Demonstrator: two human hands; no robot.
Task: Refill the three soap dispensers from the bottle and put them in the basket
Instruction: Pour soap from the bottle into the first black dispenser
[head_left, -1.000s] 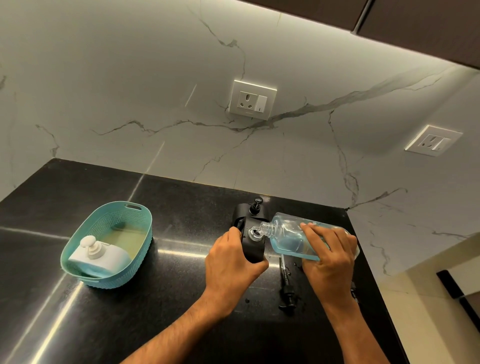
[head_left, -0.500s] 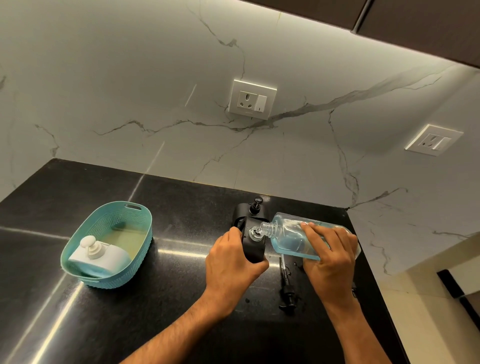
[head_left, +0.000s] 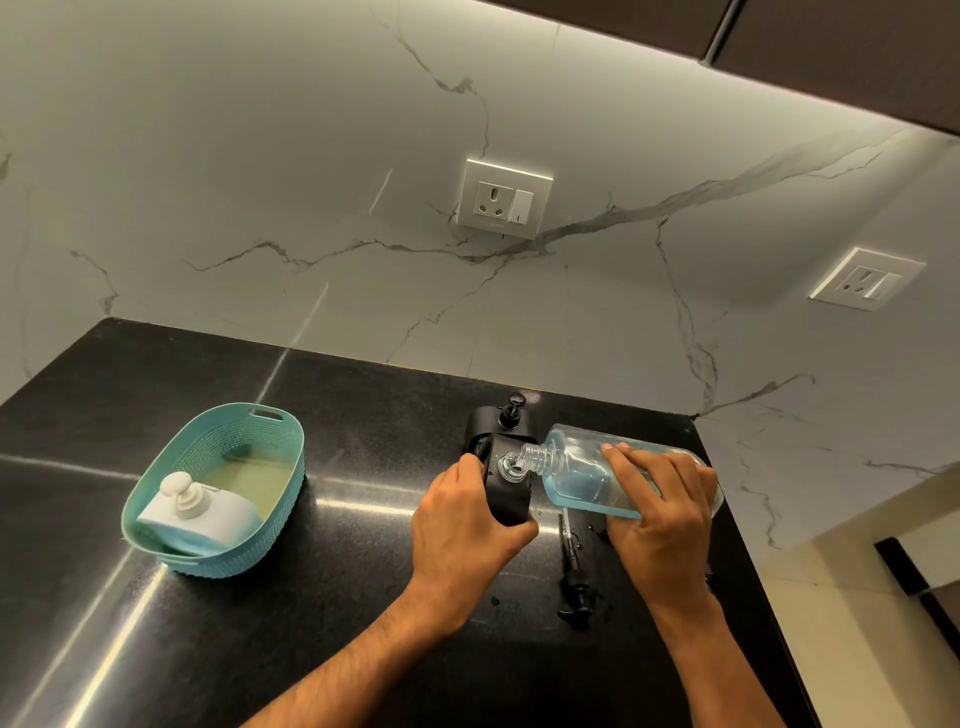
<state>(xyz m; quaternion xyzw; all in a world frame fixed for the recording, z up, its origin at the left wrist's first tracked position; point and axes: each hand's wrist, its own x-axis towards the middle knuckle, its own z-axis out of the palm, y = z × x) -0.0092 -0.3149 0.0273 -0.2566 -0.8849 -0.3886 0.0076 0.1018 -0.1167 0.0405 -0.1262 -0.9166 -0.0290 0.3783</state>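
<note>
The left hand (head_left: 467, 525) grips a black rectangular soap dispenser (head_left: 509, 491) by its body, fingers and thumb wrapped round its sides, steadying it upright on the black polished stone counter (head_left: 332, 597). Its top is open, with no pump in it. Just right of that grip, the right hand (head_left: 660, 512) holds a clear plastic refill bottle (head_left: 582, 470) tipped nearly flat, fingers curled over its upper face; the threaded neck of the bottle meets the open mouth of the dispenser. Pale blue liquid lies pooled along the lower side of the bottle, filling part of it. How full the black dispenser is cannot be told through its dark wall.

Nearer the person than the grip and between the two wrists, a black pump head with its long tube (head_left: 571, 571) lies flat on the counter, apart from both hands, with a few wet spots around it.

Just behind the held dispenser, touching or nearly touching it, stands a second black dispenser with its pump fitted (head_left: 506, 415).

Well to the left of the grip sits a teal oval woven-look plastic basket (head_left: 208, 441). In its near end lies a white dispenser with a round white pump top (head_left: 200, 512), tilted against the wall, blue liquid showing along its lower edge.

On the white veined marble wall (head_left: 260, 182) beyond, a white socket plate (head_left: 503, 199) is mounted above the hands, and a second socket plate (head_left: 866, 279) further right.
</note>
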